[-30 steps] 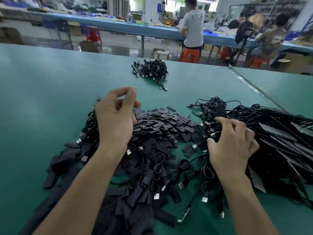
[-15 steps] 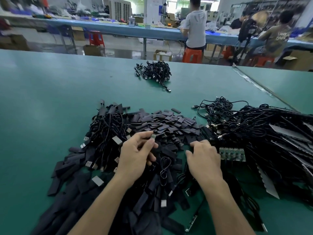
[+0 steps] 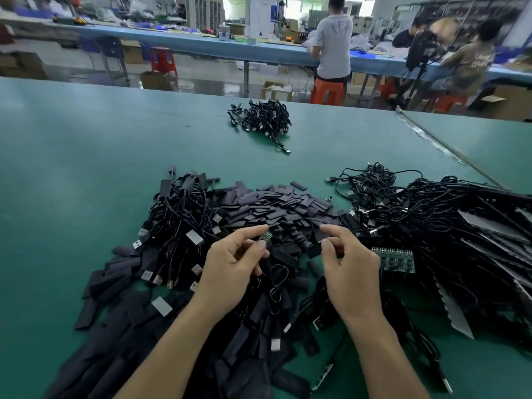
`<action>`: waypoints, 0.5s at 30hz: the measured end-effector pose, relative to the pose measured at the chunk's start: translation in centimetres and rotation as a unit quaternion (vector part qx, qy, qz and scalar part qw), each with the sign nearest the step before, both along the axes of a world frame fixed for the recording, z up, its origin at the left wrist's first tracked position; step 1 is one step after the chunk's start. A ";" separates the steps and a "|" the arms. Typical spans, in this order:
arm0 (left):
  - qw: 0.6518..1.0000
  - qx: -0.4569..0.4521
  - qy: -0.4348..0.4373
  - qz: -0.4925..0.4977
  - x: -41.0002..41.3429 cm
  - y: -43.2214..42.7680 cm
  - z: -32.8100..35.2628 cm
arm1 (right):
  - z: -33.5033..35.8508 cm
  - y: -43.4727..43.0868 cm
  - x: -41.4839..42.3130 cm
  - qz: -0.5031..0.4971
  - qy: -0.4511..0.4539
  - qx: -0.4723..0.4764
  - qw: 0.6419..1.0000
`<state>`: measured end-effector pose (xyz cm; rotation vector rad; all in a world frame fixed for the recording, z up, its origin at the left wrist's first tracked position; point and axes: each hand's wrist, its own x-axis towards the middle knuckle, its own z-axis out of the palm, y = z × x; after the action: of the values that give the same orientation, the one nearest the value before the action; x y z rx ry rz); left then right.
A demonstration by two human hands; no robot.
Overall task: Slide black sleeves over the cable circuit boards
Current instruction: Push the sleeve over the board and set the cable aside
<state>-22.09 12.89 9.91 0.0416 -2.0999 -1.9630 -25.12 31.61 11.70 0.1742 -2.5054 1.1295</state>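
Observation:
My left hand (image 3: 233, 269) pinches a small green circuit board (image 3: 265, 236) on a black cable, its end poking out between thumb and forefinger. My right hand (image 3: 349, 266) pinches a black sleeve (image 3: 314, 250) just to the right of the board, a short gap between them. Both hands hover over a heap of loose black sleeves (image 3: 282, 205) on the green table (image 3: 86, 156). A tangle of black USB cables (image 3: 184, 220) lies left of the hands.
A big mass of black cables (image 3: 449, 226) fills the right side, with a bare green circuit board (image 3: 395, 259) at its near edge. A small cable bundle (image 3: 263, 119) lies further back. People work at a blue bench beyond the table.
Both hands lifted off the pile and drew together. The right hand came away from the heap pinching a sleeve, while the left kept its circuit board and raised it.

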 end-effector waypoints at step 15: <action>0.999 0.049 0.006 0.004 0.1 -0.2 -0.2 | 1.3 0.0 1.0 -0.067 -0.228 0.246 0.940</action>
<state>-21.96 12.72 9.76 0.0558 -1.9918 -2.0553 -24.08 31.57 13.01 -0.1447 -3.1188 0.5060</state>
